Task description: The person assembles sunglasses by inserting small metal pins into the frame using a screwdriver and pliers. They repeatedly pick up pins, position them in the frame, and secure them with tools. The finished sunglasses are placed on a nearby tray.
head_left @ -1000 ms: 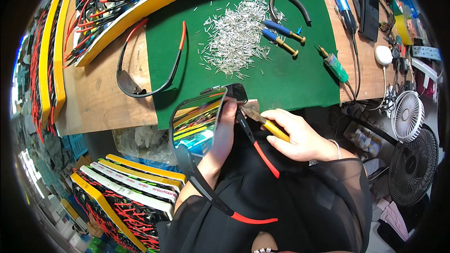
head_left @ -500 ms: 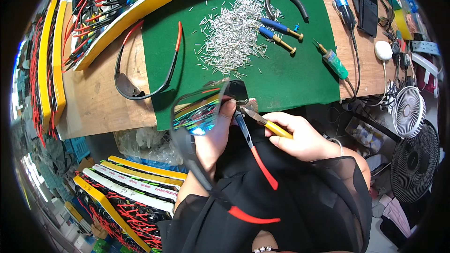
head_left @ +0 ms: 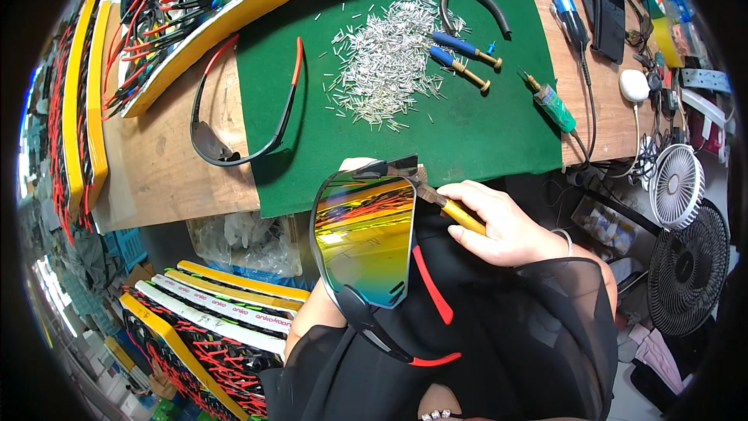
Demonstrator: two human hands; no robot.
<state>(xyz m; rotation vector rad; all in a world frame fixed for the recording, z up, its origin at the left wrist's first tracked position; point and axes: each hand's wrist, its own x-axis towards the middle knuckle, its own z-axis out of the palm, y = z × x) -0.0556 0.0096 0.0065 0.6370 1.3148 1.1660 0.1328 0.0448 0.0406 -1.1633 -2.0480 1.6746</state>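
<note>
A pair of wraparound sunglasses (head_left: 366, 238) with a mirrored yellow-green lens and red-tipped temples is tilted up in front of me. Behind it, my left hand (head_left: 358, 163) grips the frame; only a bit of the hand shows above the top rim, and most fingers are hidden. In my right hand (head_left: 502, 226) are pliers with yellow handles (head_left: 464, 217). Their jaws reach the upper right corner of the sunglasses, where the lens edge partly hides them. Another pair of sunglasses (head_left: 226, 157), dark with red tips, lies on the table to the left.
Small metal pins (head_left: 389, 58) are heaped on a green mat (head_left: 483, 136). Beside them lie two blue-handled screwdrivers (head_left: 460, 66), dark-handled pliers (head_left: 483, 0) and a green-handled tool (head_left: 553, 105). Boxes of eyewear (head_left: 210, 335) stand lower left; fans (head_left: 676, 187) stand at right.
The sunglasses have turned so that the mirrored lens now faces up toward me, covering my left hand. My right hand with the pliers has stayed nearly in place.
</note>
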